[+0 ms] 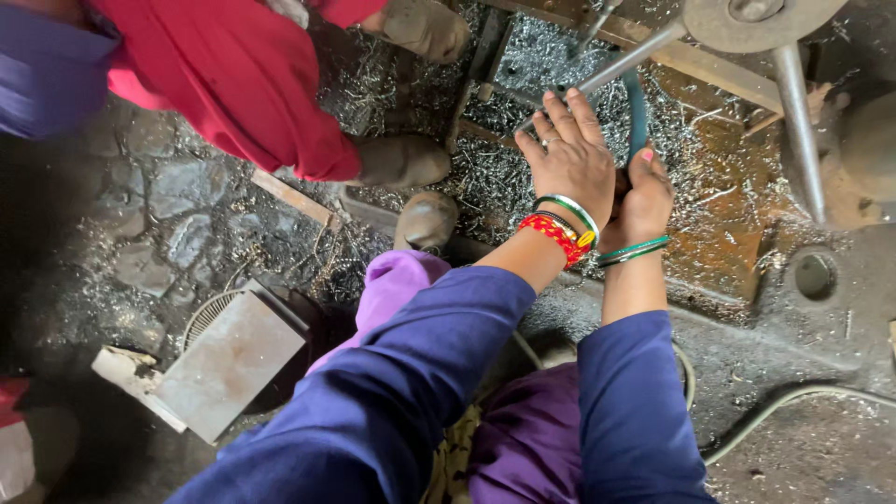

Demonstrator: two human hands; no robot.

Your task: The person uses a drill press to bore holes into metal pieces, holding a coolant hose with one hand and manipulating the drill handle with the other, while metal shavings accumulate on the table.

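My right hand (644, 196), with green bangles at the wrist, is closed around a teal curved handle (637, 112) that rises toward a grey metal rod (621, 63). My left hand (571, 157), wearing red and green bangles and a ring, lies with its fingers stretched out flat beside and partly over the right hand. Its fingertips reach the rod. The lower end of the handle is hidden by both hands. Both arms are in blue sleeves.
Another person in red trousers (243, 75) and dusty shoes (401, 161) stands at the top left. Metal shavings (504, 177) cover the floor. A spoked metal wheel (756, 19) sits top right, a flat metal plate (229, 364) lower left, a cable (793, 401) lower right.
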